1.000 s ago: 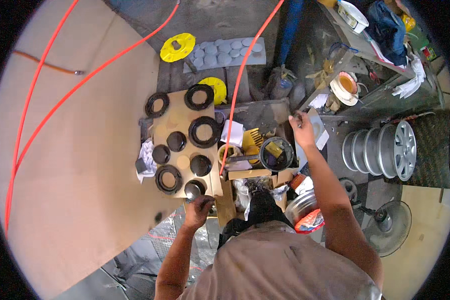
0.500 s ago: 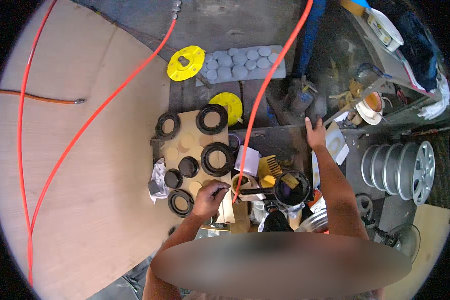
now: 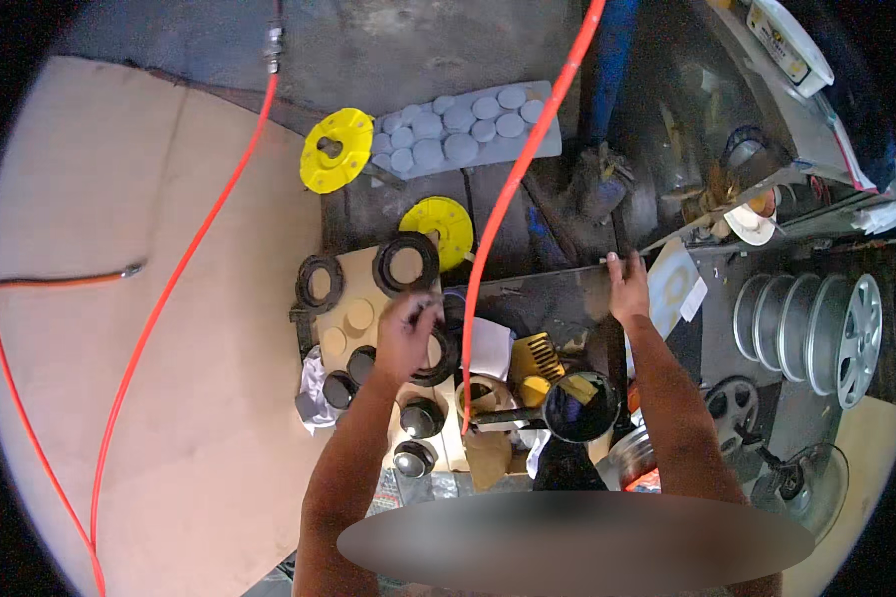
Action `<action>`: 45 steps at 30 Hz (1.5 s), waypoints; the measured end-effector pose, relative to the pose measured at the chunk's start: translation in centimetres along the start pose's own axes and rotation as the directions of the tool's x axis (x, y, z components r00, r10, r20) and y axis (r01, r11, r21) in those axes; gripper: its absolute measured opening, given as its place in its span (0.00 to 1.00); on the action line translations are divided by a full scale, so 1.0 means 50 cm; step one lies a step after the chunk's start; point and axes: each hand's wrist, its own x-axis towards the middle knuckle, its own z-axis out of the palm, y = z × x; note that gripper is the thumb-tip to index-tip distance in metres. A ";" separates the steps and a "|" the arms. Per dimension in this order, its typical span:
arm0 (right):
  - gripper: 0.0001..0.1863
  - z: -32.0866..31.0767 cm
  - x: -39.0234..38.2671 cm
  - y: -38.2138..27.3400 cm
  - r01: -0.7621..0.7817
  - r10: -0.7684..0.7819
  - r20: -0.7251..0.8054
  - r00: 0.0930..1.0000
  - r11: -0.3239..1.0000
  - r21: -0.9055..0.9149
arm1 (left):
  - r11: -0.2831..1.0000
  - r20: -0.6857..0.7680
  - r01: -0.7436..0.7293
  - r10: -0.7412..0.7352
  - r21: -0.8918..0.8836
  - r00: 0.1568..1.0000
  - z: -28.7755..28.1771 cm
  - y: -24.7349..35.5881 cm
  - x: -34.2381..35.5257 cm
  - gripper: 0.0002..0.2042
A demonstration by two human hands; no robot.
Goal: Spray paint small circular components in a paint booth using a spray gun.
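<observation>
My left hand [image 3: 406,336] hovers over a tan cardboard sheet [image 3: 359,274], its fingers curled together. Whether anything sits between them is hidden. Just under the hand, a thick black ring [image 3: 446,368] is partly covered. Two more black rings [image 3: 406,263] lie at the sheet's far end, while several round black caps [image 3: 420,418] stand on its nearer part. Pale round discs [image 3: 358,316] also lie on the sheet. Over to the right, my right hand [image 3: 628,287] rests with fingers stretched out on the edge of the dark bench [image 3: 558,287], holding nothing.
A red hose [image 3: 513,184] hangs down past the sheet's right side. Beside it are a black pan [image 3: 580,406] and a yellow comb-like piece [image 3: 535,355]. Yellow discs [image 3: 336,149] and a grey sheet with round pads [image 3: 458,124] lie farther off. Silver wheel rims [image 3: 854,340] stand right.
My left hand has moved away from me, from the sheet's near right edge to above the black ring. The right hand stays on the bench edge. The whole view has shifted slightly.
</observation>
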 end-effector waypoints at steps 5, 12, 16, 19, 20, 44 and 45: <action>0.47 0.012 0.012 0.008 0.049 -0.050 -0.031 0.998 0.999 -0.020 | 0.995 -0.074 0.040 -0.047 -0.089 0.996 0.009 -0.022 0.114 0.06; 0.50 -0.022 0.020 0.040 -0.037 0.037 0.009 0.999 0.999 -0.034 | 0.899 -0.114 0.153 -0.217 -0.412 0.969 0.051 -0.099 0.223 0.03; 0.50 0.023 0.006 -0.004 -0.057 0.058 0.050 0.997 0.998 -0.015 | 0.692 -0.298 0.027 -0.345 -0.721 0.890 -0.095 -0.317 0.345 0.09; 0.49 0.019 0.008 -0.010 -0.048 0.047 0.067 0.997 0.999 0.020 | 0.361 -0.163 -0.002 -0.416 -0.933 0.895 -0.171 -0.348 0.456 0.17; 0.49 0.045 0.003 -0.039 -0.021 0.013 0.101 0.995 0.997 0.077 | 0.494 -0.245 -0.105 -0.227 -0.863 0.943 -0.259 -0.370 0.468 0.21; 0.42 0.035 0.019 0.014 0.045 -0.046 0.031 0.998 0.999 0.023 | 0.113 0.284 0.419 -0.577 -0.901 0.766 0.218 -0.111 0.324 0.14; 0.42 0.029 0.016 0.024 0.040 -0.040 0.024 0.999 0.999 0.005 | 0.056 0.287 0.400 -0.607 -0.915 0.741 0.277 -0.104 0.312 0.13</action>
